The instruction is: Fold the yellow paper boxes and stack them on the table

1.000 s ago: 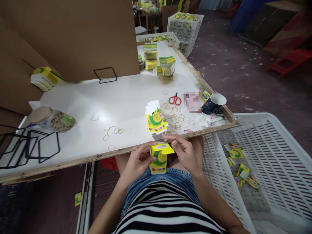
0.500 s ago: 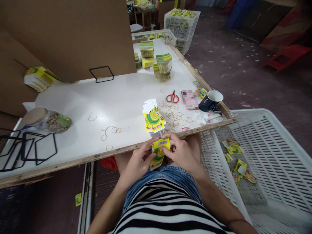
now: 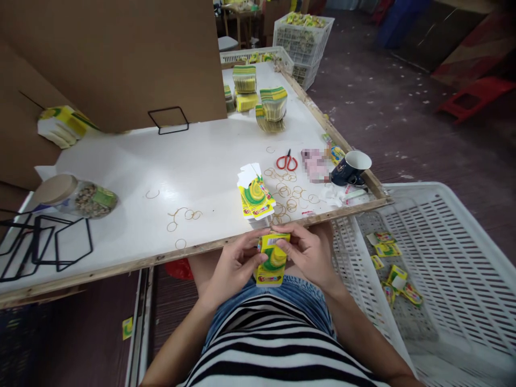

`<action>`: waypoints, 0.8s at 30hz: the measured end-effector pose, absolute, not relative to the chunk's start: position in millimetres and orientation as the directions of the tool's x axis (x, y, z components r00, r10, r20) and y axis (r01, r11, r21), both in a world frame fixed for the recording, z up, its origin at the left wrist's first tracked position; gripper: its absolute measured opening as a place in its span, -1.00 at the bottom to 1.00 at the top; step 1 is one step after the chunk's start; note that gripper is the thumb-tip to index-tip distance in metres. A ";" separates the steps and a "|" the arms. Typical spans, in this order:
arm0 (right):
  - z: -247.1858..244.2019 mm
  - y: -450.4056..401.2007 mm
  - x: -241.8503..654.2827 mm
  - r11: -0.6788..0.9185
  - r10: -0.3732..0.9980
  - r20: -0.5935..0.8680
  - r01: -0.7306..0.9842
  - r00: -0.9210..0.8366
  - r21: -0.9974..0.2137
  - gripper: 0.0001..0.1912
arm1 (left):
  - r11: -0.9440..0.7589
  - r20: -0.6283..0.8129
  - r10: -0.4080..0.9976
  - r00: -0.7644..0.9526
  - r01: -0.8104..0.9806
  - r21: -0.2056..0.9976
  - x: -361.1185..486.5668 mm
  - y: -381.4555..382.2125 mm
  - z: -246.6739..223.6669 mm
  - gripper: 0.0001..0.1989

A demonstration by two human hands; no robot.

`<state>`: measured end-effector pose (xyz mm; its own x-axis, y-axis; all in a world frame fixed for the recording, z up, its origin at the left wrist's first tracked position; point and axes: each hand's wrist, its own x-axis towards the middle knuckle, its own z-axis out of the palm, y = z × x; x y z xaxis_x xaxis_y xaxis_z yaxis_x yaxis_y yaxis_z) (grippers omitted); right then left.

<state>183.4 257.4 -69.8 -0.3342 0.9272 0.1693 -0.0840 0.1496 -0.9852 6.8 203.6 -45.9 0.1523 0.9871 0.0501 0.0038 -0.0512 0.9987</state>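
Observation:
Just off the table's front edge, over my lap, I hold a small yellow and green printed carton [image 3: 271, 266] with a barcode near its top. My left hand [image 3: 237, 263] grips its left side, thumb on the front face. On the right side my right hand [image 3: 308, 250] pinches it near the top, with the thumb across the front. The fingers behind the carton are partly hidden. Just beyond my hands lies a fanned stack of similar flat cartons [image 3: 256, 194] with white flaps.
Loose rubber bands [image 3: 288, 193], red-handled scissors [image 3: 286, 161] and a dark mug [image 3: 350, 167] lie right of the stack. At left are a jar [image 3: 86, 200] and black wire frames [image 3: 62, 242]. A white crate [image 3: 455, 258] with several cartons stands at my right. Card bundles [image 3: 274, 105] sit farther back.
The carton in my hands has shifted slightly right and turned more upright. My fingers have moved a little around its top edge. The view has shifted slightly.

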 end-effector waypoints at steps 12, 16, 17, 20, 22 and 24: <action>-99.1 274.7 220.8 0.044 0.962 -0.115 -0.556 0.248 -0.830 -0.60 | -0.339 0.394 0.909 0.138 0.793 0.505 -15.5 277.6 -76.3 -0.73; -99.4 271.9 184.2 -0.107 0.986 -0.153 -0.465 0.062 -0.879 -0.65 | -0.426 0.530 0.835 0.146 0.781 0.457 -15.0 264.4 -75.8 -0.75; -98.4 272.9 178.5 -0.136 0.988 -0.157 -0.436 0.013 -0.889 -0.62 | -0.485 0.580 0.795 0.180 0.763 0.428 -14.6 258.1 -74.7 -0.73; -94.9 276.1 171.1 -0.197 0.980 -0.172 -0.379 -0.099 -0.904 -0.58 | -0.680 0.659 0.668 0.347 0.644 0.350 -11.3 238.3 -72.7 -0.65; -92.5 274.6 171.2 -0.190 0.981 -0.168 -0.358 -0.093 -0.914 -0.58 | -0.744 0.656 0.633 0.412 0.557 0.368 -7.7 226.9 -71.4 -0.61; -89.6 269.0 171.5 -0.144 0.990 -0.136 -0.356 -0.045 -0.923 -0.61 | -0.704 0.658 0.686 0.309 0.509 0.495 -4.0 219.1 -68.3 -0.59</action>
<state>171.5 269.0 -89.6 -0.0455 0.9896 -0.1363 -0.3562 -0.1435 -0.9233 -4.0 219.1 -68.3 0.3091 0.6865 0.6582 0.5094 -0.7039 0.4950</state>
